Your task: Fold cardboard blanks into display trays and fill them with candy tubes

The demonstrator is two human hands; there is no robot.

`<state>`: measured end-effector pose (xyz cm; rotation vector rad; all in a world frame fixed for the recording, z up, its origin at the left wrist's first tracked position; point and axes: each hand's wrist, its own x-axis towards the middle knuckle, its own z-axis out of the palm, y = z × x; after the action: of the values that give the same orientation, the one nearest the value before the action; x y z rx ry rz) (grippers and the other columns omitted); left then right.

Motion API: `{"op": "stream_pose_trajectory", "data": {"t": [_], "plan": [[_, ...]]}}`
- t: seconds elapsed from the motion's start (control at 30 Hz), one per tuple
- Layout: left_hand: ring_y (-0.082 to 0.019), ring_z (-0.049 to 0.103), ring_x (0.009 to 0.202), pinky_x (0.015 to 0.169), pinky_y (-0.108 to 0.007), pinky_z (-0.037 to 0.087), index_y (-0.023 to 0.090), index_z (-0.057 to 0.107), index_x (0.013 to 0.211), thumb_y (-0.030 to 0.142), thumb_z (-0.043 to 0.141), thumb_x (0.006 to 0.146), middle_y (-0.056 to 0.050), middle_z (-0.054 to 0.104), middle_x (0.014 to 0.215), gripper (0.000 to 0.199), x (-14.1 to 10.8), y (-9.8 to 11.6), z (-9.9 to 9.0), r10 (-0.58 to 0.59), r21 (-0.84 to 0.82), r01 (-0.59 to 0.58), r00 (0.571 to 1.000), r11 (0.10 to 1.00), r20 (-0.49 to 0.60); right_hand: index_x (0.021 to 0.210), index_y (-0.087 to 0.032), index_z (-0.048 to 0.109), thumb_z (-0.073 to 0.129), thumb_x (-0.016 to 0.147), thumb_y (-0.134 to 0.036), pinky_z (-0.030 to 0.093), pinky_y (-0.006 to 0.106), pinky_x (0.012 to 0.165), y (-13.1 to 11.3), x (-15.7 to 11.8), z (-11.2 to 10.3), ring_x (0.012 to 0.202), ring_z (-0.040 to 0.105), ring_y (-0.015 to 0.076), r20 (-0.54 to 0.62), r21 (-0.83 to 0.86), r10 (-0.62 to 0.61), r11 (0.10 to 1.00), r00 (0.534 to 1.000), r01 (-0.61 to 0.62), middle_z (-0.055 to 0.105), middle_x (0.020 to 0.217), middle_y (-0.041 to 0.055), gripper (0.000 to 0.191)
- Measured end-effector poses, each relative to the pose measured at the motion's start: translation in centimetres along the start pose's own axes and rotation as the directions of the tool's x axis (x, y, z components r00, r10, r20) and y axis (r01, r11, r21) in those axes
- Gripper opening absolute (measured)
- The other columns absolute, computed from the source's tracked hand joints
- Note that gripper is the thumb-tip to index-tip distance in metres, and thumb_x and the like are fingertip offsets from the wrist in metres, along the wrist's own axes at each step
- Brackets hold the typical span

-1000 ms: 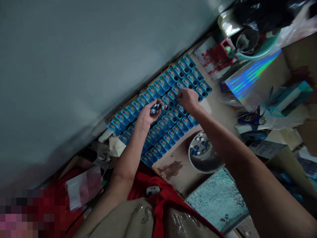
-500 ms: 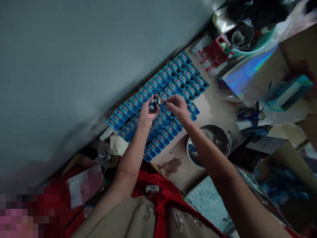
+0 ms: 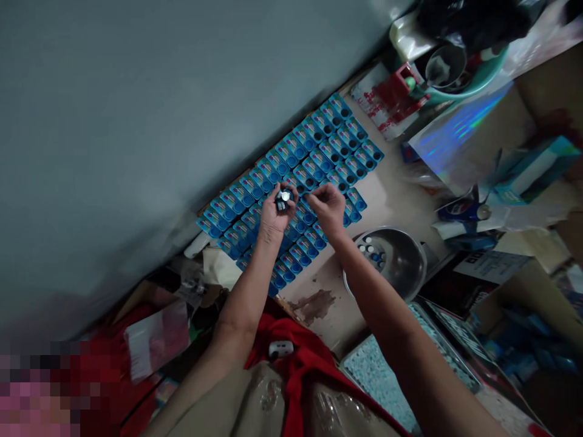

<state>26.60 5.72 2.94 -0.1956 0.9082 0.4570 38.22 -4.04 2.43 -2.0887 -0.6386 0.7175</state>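
My left hand (image 3: 276, 212) is cupped around several small round pieces (image 3: 285, 196) with silvery tops and dark blue sides. Just to its right, my right hand (image 3: 328, 205) is closed in a pinch. Whatever lies between those fingertips, if anything, is too small to make out. Both hands are over rows of blue cards (image 3: 298, 250) laid out on the table. Each card has a round spot near one end; on some to the right that spot looks dark, on others blue.
Beside my right forearm stands a metal bowl (image 3: 412, 261) with small white and blue pieces inside. A red tool (image 3: 403, 91) and a teal basin (image 3: 489, 82) lie at the far right. An open cardboard box (image 3: 546, 303) holds blue packs. A wall (image 3: 159, 109) borders the table's far side.
My left hand has shifted slightly down and right, and a silver top now faces up in it. My right hand has moved slightly right and down, away from it.
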Motion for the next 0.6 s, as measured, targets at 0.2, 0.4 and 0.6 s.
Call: {"op": "stream_pose_trajectory", "data": {"t": [0.2,0.4,0.6], "plan": [[-0.020,0.081,0.098,0.089,-0.033,0.067,0.016,0.073,0.115,0.029,0.051,0.112,-0.008,0.081,0.098,0.026,-0.8,1.6,0.1,0.064,0.042,-0.065,0.998,0.997,0.012,0.090,-0.023,0.075,0.067,0.083,-0.022,0.055,0.037,0.093,-0.4,6.0,-0.8,0.097,0.072,0.0246,0.095,-0.424,-0.071,0.899,0.993,0.105,0.077,0.100,0.0068,0.011],[-0.026,0.079,0.117,0.102,-0.041,0.065,0.019,0.073,0.128,0.030,0.057,0.108,-0.011,0.082,0.118,0.028,-0.3,2.7,-0.5,0.036,0.040,-0.039,0.996,0.998,0.075,0.091,-0.022,0.073,0.077,0.084,-0.025,0.048,0.036,0.082,-1.0,9.8,-0.3,0.098,0.068,0.0281,0.172,-0.697,0.072,0.714,0.982,0.070,0.075,0.104,0.0111,0.009],[-0.026,0.077,0.122,0.103,-0.041,0.064,0.017,0.076,0.115,0.029,0.051,0.110,-0.010,0.083,0.116,0.028,-0.5,2.7,-1.2,0.045,0.061,-0.054,0.988,0.997,0.149,0.094,-0.021,0.070,0.077,0.090,-0.034,0.044,0.034,0.080,-2.6,9.3,-0.6,0.091,0.065,0.0243,0.152,-0.686,0.087,0.726,0.984,0.042,0.074,0.095,0.0097,0.015]]}}
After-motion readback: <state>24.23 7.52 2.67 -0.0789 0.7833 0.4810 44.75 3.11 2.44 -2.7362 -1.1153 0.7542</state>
